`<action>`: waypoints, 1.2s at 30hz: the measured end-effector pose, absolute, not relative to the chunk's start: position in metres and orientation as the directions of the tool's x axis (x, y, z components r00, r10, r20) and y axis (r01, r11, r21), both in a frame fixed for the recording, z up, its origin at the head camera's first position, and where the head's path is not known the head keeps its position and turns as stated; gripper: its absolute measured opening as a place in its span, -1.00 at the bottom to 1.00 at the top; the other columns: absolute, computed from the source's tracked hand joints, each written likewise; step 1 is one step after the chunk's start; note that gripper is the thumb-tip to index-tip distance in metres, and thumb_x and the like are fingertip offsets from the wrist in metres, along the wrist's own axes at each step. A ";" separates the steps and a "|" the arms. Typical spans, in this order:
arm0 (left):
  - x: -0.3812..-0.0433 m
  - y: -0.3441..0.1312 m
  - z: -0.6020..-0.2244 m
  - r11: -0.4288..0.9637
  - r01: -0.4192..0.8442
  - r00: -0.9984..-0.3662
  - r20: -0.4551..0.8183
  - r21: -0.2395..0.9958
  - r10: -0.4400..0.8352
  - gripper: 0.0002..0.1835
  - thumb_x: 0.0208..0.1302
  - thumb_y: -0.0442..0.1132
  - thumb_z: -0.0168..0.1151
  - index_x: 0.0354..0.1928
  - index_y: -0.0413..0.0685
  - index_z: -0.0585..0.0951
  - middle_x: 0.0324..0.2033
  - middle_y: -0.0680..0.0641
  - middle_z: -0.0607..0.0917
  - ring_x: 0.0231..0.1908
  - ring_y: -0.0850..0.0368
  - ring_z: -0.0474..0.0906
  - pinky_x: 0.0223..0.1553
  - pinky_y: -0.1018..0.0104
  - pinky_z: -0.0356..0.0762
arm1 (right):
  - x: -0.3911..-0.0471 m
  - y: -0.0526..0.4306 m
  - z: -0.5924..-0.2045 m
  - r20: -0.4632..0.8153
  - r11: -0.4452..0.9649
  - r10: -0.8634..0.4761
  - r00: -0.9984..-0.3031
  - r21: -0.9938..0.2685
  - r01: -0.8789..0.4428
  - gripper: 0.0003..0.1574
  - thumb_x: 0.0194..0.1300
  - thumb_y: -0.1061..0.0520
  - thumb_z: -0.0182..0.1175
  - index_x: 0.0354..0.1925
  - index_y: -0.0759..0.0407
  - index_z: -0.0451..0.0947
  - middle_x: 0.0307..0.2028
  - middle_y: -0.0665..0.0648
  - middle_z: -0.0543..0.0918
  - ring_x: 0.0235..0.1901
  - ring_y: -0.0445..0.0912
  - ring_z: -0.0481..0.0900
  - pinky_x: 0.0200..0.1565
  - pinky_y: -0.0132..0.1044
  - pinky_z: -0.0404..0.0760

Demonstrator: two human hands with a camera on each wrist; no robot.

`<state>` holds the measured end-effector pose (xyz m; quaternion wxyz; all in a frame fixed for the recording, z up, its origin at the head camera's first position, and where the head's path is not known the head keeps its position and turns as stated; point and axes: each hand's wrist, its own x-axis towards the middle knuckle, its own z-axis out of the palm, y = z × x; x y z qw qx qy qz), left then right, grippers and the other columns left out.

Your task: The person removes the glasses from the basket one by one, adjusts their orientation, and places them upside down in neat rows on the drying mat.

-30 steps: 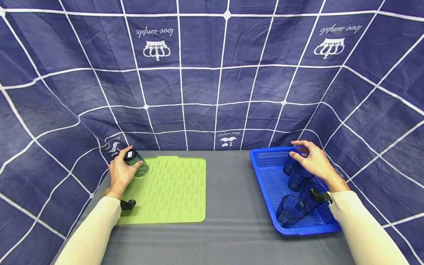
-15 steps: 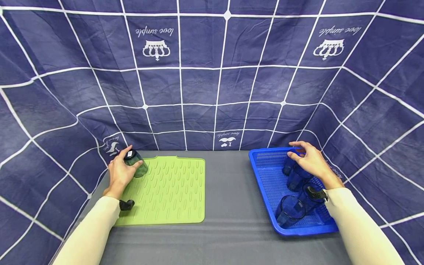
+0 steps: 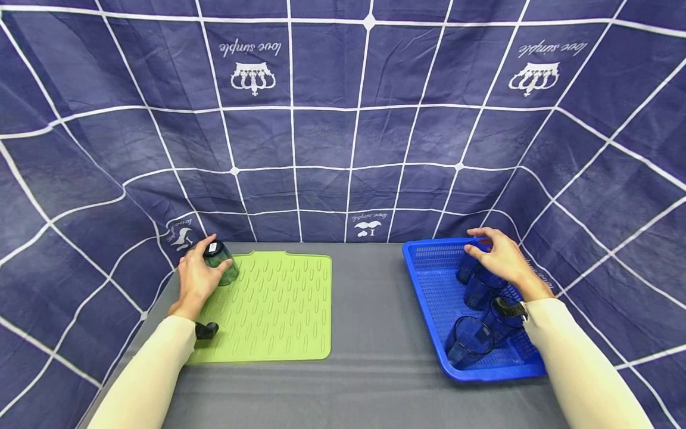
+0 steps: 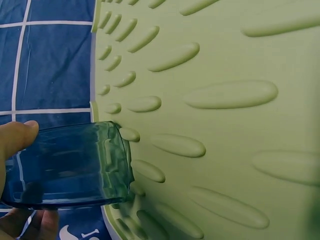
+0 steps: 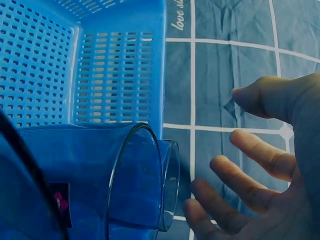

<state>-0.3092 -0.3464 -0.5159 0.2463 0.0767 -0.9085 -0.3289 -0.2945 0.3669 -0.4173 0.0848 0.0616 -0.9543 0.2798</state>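
A clear, bluish-green drinking glass (image 3: 229, 274) stands bottom-up at the far left corner of the green ridged mat (image 3: 278, 316). My left hand (image 3: 197, 277) grips this glass near its raised base, which bears a small white label; thumb and fingers lie on opposite sides. In the left wrist view the rim end of the glass (image 4: 65, 165) meets the mat. On the right, my right hand (image 3: 506, 259) hovers over the blue basket (image 3: 426, 316) with fingers spread and nothing held. Below it stand several blue-looking glasses (image 3: 471, 345); the right wrist view shows a gap between fingers and glasses (image 5: 85, 160).
Grey cloth (image 3: 370, 316) covers the table between mat and basket. A blue curtain (image 3: 321, 143) with white grid lines rises behind and at both sides, close to the left hand and the basket's far edge. The basket has raised, perforated walls.
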 end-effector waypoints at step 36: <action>-0.306 -0.347 -0.525 0.804 0.112 -0.852 0.472 0.584 -0.225 -0.10 0.31 -0.29 0.70 0.67 -0.03 0.52 0.42 -0.59 0.67 0.37 -0.63 0.58 0.41 -0.42 0.36 | -0.321 0.383 -0.424 0.051 0.916 -0.179 -0.983 -0.357 -0.185 -0.12 0.30 0.02 0.73 0.45 0.30 0.66 0.42 0.68 0.63 0.41 0.70 0.59 0.40 0.63 0.56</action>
